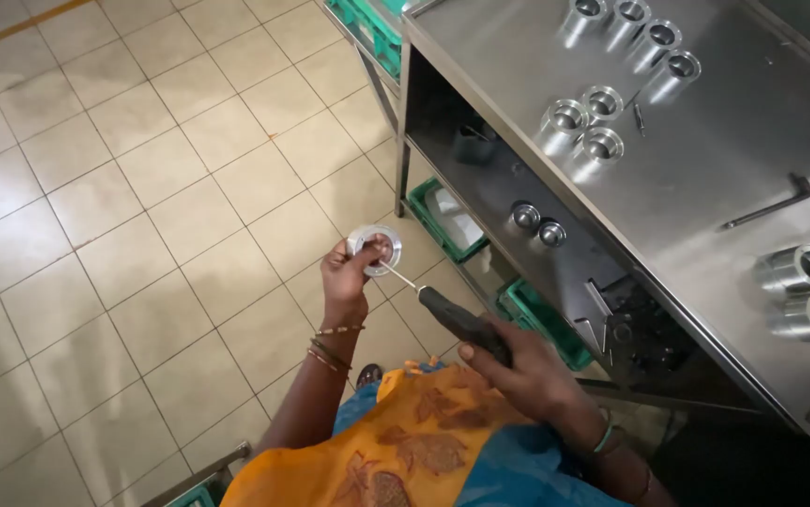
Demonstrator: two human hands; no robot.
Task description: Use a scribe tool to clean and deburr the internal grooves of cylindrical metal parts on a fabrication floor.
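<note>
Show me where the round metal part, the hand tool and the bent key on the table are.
round metal part (374, 248), head view, on its flat face.
hand tool (457, 317), head view, on its dark handle.
bent key (767, 210), head view, mid-shaft.

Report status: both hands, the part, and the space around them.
Left hand grips round metal part. Right hand holds dark-handled tool, tip at the part. Steel table close on the right; nothing between hands.

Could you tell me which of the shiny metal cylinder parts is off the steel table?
The round silver metal part held in the left hand; every other one rests on the steel table or its lower shelf.
</note>
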